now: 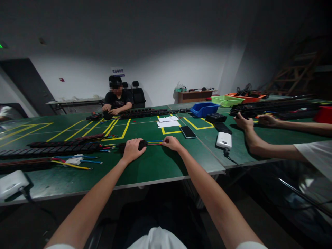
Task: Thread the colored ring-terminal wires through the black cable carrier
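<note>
My left hand [132,149] is closed round the end of a black cable drag chain [64,148] that lies along the green table [155,166]. Coloured wires [155,142] come out of that end. My right hand [172,143] pinches those wires just right of the chain's end. More loose coloured wires [77,162] and a small white piece lie to the left, in front of the chain.
A phone [188,131], a white device [223,139] with a cable, white papers [168,121] and a blue bin [203,109] lie beyond my hands. A co-worker's arms [259,138] rest at the right. Another person [116,98] sits across by a long black chain [155,112]. Green and orange trays stand far right.
</note>
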The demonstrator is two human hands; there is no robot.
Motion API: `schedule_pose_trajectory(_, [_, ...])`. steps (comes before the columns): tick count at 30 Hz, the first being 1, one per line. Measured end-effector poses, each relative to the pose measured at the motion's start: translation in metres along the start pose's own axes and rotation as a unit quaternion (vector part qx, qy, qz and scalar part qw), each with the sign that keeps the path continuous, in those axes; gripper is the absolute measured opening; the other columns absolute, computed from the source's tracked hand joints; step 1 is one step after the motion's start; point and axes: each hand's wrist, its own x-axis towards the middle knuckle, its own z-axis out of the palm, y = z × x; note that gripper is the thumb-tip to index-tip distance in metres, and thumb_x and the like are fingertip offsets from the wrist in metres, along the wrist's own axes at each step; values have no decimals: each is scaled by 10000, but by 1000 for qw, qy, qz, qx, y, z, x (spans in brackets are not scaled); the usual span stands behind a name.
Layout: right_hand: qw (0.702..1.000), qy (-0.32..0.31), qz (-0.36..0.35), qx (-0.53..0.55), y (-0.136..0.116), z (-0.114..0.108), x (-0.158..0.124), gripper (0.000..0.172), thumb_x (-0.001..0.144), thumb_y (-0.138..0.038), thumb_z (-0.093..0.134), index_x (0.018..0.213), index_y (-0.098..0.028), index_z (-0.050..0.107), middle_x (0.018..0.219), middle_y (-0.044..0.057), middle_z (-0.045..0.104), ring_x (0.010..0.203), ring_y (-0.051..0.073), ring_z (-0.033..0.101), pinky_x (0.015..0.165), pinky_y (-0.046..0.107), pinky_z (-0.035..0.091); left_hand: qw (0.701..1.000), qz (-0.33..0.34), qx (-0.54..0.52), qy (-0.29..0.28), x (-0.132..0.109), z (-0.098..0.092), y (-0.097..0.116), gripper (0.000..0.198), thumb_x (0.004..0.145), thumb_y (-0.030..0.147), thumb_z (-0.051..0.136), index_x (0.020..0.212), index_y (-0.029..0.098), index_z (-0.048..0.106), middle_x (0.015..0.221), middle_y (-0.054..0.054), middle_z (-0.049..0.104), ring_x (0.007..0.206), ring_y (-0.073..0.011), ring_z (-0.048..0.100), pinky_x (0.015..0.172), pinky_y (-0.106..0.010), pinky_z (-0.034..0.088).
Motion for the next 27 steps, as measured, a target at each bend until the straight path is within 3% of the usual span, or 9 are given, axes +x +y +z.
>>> schedule_pose_trajectory(8, [999,24,-6,25,0,-4,2,299,931,-400,582,846,-186,772,755,12,709,698,144,612,599,221,372,1000,0,3,0,0,0,1,404,916,481,560,1206,207,626,1121,-122,714,1050,-331,627,930,-475,423])
schedule_pose_trajectory(19, [998,32,1,48,2,-6,1,266,880,-389,628,837,-204,814,679,-9,694,637,136,583,565,220,340,1000,-2,3,-2,0,1,0,397,914,481,568,1206,219,630,1128,-122,717,1055,-330,627,939,-474,422])
schedule_pose_trajectory(27, [994,31,16,103,9,3,6,265,911,-339,572,943,-181,783,792,20,750,663,141,655,613,210,453,1000,1,7,1,-1,1,0,404,918,481,564,1213,211,621,1119,-121,713,1048,-332,627,928,-472,421])
